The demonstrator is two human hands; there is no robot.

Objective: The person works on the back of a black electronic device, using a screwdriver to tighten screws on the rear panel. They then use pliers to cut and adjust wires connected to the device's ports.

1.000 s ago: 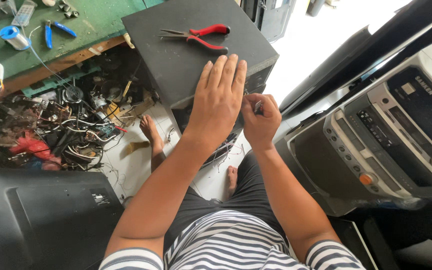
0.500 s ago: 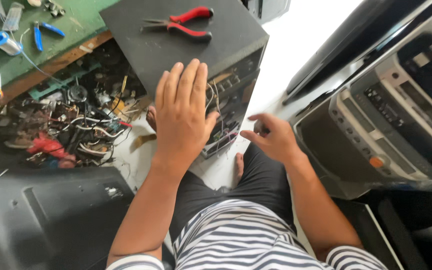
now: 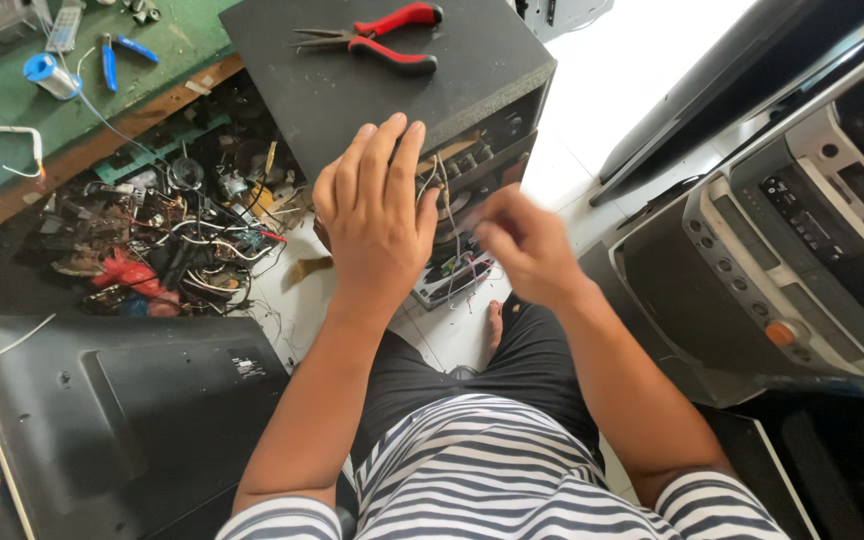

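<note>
The left hand (image 3: 377, 215) lies flat, fingers spread, on the near edge of a dark speaker box (image 3: 382, 85); the right hand (image 3: 522, 245), blurred, hovers just beside it at the box's open side with loose wires (image 3: 452, 265); whether its fingers pinch anything cannot be told; red-handled pliers (image 3: 377, 40) rest beyond the fingertips.

White tiled floor (image 3: 652, 110) carries most things. Black speaker box (image 3: 382, 90) stands on it centre-far; red-handled pliers (image 3: 377, 40) lie on box top. Tangle of wires and scrap parts (image 3: 167, 235) heaped on floor left of box. Black TV back panel (image 3: 102, 420) lies flat near left. Silver stereo unit (image 3: 782, 260) rests right. Green worktop (image 3: 12, 130) far left: blue-handled cutters (image 3: 117, 55), tape roll (image 3: 47, 72).
</note>
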